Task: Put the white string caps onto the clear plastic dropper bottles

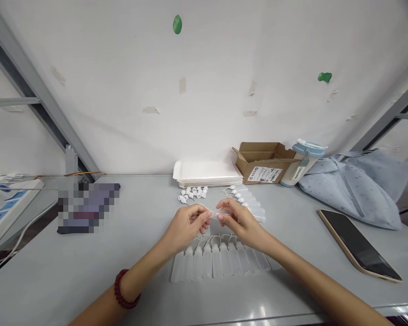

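In the head view, my left hand [187, 226] pinches a small white cap between thumb and fingertips. My right hand [243, 224] grips a small clear plastic bottle [221, 212], its end close against the cap; whether they are joined cannot be made out. Below my hands lies a row of translucent bottles [216, 263] with white tops and thin looped cords. Just behind my left hand is a loose pile of white caps [197, 192]. More clear bottles with white caps [253, 203] lie behind my right hand, which partly covers them.
A stack of white envelopes [207, 171] lies near the wall, beside an open cardboard box [265, 165] and a blue-lidded cup [302, 163]. To the right are a pale blue cloth bag [350, 190] and a phone [358, 244]. A power strip [17, 208] sits far left.
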The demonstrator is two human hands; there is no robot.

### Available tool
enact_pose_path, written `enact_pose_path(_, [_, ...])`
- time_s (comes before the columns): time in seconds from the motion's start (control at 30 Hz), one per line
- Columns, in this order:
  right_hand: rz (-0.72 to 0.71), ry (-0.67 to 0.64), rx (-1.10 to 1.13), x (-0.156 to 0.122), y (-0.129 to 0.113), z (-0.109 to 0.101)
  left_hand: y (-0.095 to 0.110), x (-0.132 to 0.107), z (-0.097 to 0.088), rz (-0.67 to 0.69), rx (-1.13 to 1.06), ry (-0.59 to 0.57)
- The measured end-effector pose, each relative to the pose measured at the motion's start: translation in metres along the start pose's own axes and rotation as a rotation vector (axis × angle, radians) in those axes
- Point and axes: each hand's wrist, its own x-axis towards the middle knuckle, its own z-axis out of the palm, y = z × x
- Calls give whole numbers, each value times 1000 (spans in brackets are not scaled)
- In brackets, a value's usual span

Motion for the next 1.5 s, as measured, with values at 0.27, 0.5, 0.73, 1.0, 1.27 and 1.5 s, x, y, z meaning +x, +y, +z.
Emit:
enact_pose_path(0.27, [86, -59, 337, 2, 1, -1, -3, -2, 4, 20, 28, 15])
enact_pose_path(0.5, [24, -82, 190, -3, -2, -3, -4, -2, 2, -41, -30, -107])
enact_pose_path(0.73, [175, -134, 460, 2, 0, -7, 2, -8, 10, 183, 247, 64])
enact_pose_path(1.0, [99, -102, 319, -1, -1, -4, 0, -4, 6, -38, 6, -127])
enact_pose_path(1.27, [217, -127, 475, 3, -5, -6, -3, -9, 12, 214, 328, 67])
enact_pose_path(1.5, [9, -51, 18, -1, -1, -6, -3, -4, 9, -129, -67, -97])
